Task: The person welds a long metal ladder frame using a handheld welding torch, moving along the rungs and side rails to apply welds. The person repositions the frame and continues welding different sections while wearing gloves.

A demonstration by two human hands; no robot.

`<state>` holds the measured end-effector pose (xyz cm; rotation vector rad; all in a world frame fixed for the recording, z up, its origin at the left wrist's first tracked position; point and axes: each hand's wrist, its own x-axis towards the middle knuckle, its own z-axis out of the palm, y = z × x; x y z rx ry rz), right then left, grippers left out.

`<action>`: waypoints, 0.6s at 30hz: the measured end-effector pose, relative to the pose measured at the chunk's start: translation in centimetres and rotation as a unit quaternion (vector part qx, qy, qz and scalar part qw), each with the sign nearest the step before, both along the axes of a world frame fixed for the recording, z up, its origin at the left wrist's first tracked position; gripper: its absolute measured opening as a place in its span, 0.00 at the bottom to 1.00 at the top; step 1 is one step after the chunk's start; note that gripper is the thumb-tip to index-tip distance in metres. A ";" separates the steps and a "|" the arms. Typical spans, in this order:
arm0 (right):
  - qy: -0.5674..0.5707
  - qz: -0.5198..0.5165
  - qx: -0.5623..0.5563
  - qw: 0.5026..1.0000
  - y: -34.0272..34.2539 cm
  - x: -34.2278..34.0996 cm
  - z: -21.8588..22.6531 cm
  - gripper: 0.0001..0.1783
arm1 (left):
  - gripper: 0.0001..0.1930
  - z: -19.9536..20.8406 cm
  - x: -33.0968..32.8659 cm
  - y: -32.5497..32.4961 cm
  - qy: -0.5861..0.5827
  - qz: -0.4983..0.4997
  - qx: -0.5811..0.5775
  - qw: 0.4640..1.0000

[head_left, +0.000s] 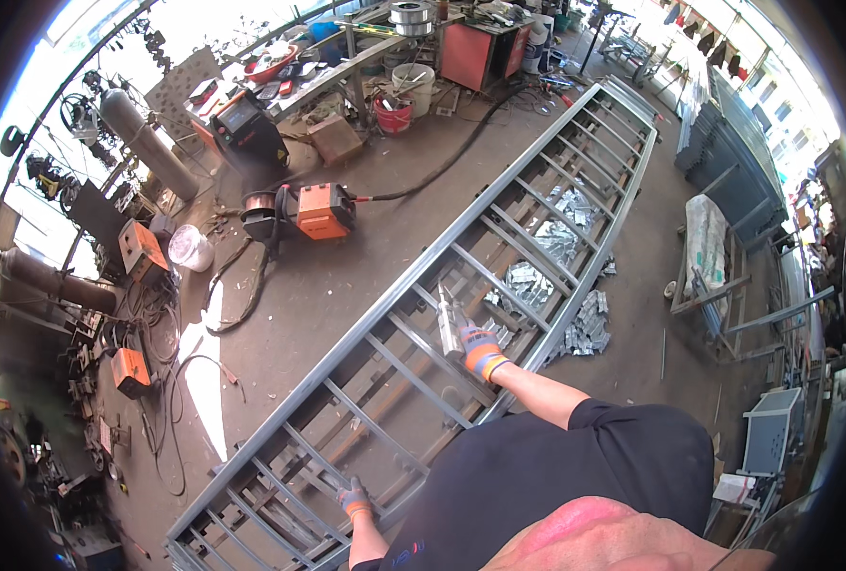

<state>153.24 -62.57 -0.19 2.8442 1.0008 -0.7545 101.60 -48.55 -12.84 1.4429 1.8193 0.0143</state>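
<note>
Head view: the step looks like fitting a short bar into the long grey steel ladder frame [537,200] lying on the concrete floor [366,276]. The right hand [481,350], gloved, grips a flat metal piece [449,322] held upright between rungs; the left hand [354,498] clasps a lower rung. Seating it squarely likely needs both hands steady.

I count one long grey steel frame [499,238] laid across the workshop floor, two gloved hands, my left [354,497] and my right [480,350], one short metal piece [449,321], one heap of cut metal offcuts [580,319], two orange welding machines, one [325,210] near the frame and one [130,371] by the wall, one gas cylinder [147,143], one red bucket [393,114] and two white buckets, one [413,84] and another [190,247]
</note>
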 end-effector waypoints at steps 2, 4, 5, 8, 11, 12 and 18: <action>0.035 -0.025 0.018 0.999 0.1 -0.1 1.1 0.34 | 0.31 -0.3 -0.2 0.0 0.004 0.006 -0.001 1.000; 0.033 -0.021 0.022 0.999 0.2 0.1 1.7 0.39 | 0.31 -0.6 -0.2 -0.1 0.026 0.014 -0.024 0.999; 0.024 -0.027 0.040 0.999 0.2 0.1 1.6 0.41 | 0.31 -0.7 -0.3 -0.1 0.013 0.016 -0.017 1.000; -0.007 -0.023 0.038 0.999 -0.3 0.2 -0.9 0.43 | 0.32 -0.6 -0.2 0.3 0.013 0.003 -0.024 1.000; -0.067 0.047 0.022 0.996 -1.9 0.4 -5.9 0.40 | 0.35 0.0 -0.1 0.6 -0.014 -0.018 -0.084 0.996; -0.216 0.144 0.012 0.966 -2.7 0.3 -7.6 0.29 | 0.37 0.0 0.0 0.7 -0.068 -0.046 -0.075 0.994; -0.120 0.156 0.151 0.969 -5.9 2.2 -8.7 0.14 | 0.40 1.3 -0.2 -0.8 0.094 -0.084 -0.029 0.992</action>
